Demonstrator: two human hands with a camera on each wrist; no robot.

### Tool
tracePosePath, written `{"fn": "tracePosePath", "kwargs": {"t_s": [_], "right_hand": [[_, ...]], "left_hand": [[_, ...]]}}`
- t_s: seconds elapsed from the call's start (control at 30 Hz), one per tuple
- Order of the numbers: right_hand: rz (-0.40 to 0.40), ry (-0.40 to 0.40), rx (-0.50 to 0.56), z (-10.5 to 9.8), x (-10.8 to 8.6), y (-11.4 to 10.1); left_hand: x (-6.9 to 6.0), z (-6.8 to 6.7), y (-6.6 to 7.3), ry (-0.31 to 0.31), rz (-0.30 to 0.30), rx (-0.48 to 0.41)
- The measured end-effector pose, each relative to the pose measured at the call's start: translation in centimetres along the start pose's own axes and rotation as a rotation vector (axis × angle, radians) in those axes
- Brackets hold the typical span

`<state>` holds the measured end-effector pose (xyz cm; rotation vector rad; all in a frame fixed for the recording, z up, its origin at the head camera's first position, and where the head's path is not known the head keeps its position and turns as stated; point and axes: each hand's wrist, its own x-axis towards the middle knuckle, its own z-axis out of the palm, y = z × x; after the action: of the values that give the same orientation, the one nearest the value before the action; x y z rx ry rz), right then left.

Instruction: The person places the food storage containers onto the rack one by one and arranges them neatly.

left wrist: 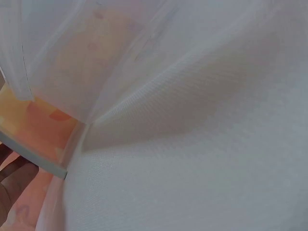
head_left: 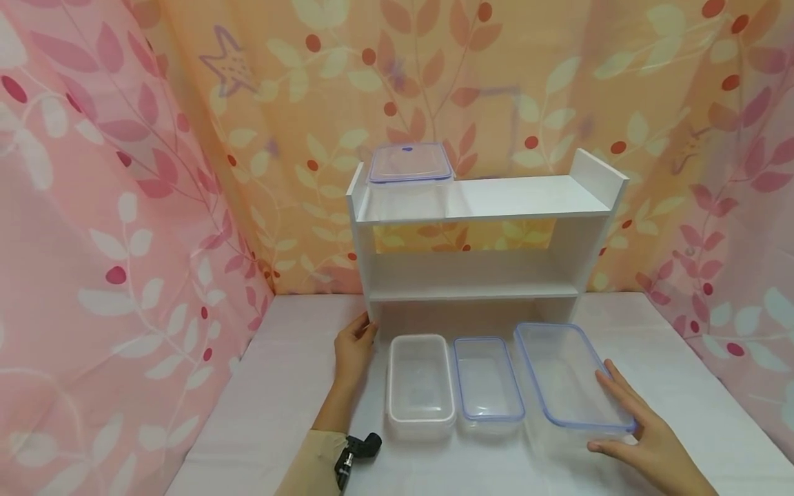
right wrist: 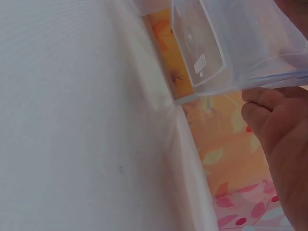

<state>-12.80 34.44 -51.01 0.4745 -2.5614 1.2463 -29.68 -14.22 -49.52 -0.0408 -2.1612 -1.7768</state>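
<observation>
A white shelf unit [head_left: 471, 274] stands on the table. My left hand [head_left: 354, 348] grips the lower front edge of its left side panel; in the left wrist view the fingers [left wrist: 20, 177] lie against that panel's edge. On the right, my right hand [head_left: 645, 430] holds a large clear container with a blue rim [head_left: 573, 375] by its near right corner, thumb at the front and fingers along the side. Beside it are a smaller blue-rimmed container [head_left: 489, 379] and a white-rimmed container [head_left: 421, 379], side by side before the shelf.
Another clear container with a blue-edged lid [head_left: 411, 164] sits at the left end of the shelf's top board. A white cloth [head_left: 273, 406] covers the table. Patterned curtains [head_left: 434, 76] hang behind and at both sides. A black device [head_left: 360, 451] is strapped at my left wrist.
</observation>
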Motion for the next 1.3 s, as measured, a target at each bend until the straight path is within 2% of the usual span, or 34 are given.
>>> {"fn": "tracePosePath", "kwargs": {"t_s": [0.13, 0.27, 0.8, 1.3], "right_hand": [[-0.010, 0.016, -0.002, -0.5, 0.2, -1.0], [-0.016, 0.042, 0.001, -0.7, 0.5, -1.8], [-0.034, 0.065, 0.012, -1.5, 1.2, -4.5], [-0.029, 0.084, 0.006, -3.2, 2.3, -7.6]], "left_hand": [[0.7, 0.4, -2.0, 0.011, -0.010, -0.013], [0.7, 0.5, -2.4, 0.024, -0.002, -0.030], [0.7, 0.4, -2.5, 0.036, 0.014, 0.002], [0.7, 0.3, -2.4, 0.026, 0.013, -0.020]]}}
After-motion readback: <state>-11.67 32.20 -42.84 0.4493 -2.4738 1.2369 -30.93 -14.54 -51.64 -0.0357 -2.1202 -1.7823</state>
